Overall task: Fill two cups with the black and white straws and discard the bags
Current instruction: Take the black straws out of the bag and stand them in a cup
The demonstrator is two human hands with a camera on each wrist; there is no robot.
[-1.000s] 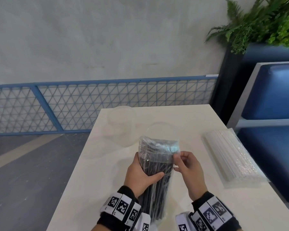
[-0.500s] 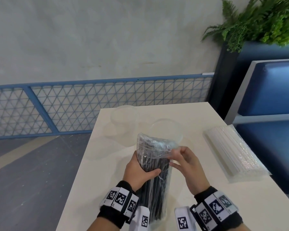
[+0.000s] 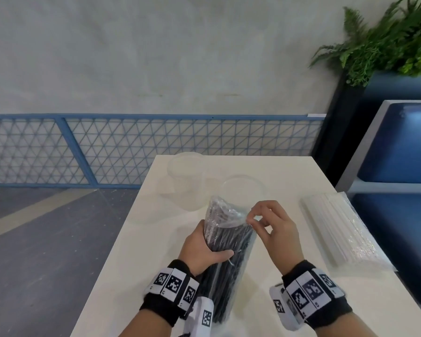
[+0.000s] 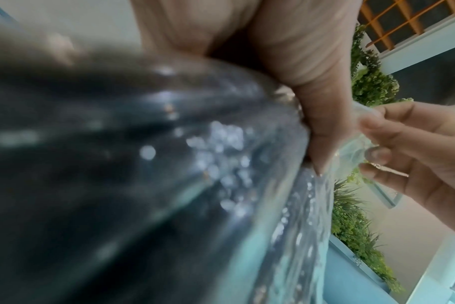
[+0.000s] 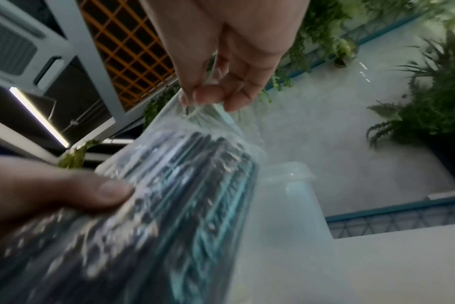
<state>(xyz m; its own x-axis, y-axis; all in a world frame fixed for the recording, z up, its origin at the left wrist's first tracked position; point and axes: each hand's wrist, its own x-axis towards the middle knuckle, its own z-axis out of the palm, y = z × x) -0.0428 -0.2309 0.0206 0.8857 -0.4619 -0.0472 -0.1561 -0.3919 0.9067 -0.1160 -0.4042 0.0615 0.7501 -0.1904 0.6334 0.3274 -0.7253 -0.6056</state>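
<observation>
A clear bag of black straws [image 3: 225, 242] stands upright on the white table [image 3: 289, 283]. My left hand [image 3: 206, 250] grips its middle, thumb across the front. My right hand [image 3: 269, 227] pinches the bag's loose top edge [image 5: 208, 109] between thumb and fingers, pulling the film sideways. The bag [image 4: 169, 164] fills the left wrist view, blurred. Two clear plastic cups stand behind it: one [image 3: 186, 176] at the far left, one [image 3: 243, 188] just beyond the bag. A sealed bag of white straws [image 3: 343, 229] lies flat at the table's right.
A blue bench seat [image 3: 399, 147] stands to the right of the table, with a dark planter of green ferns [image 3: 387, 42] behind it. A blue lattice railing [image 3: 131, 147] runs along the grey wall. The floor drops away left of the table.
My right hand has shifted from the bag's upper side to its top edge and now pinches and pulls the film outward. The left hand keeps its grip on the middle.
</observation>
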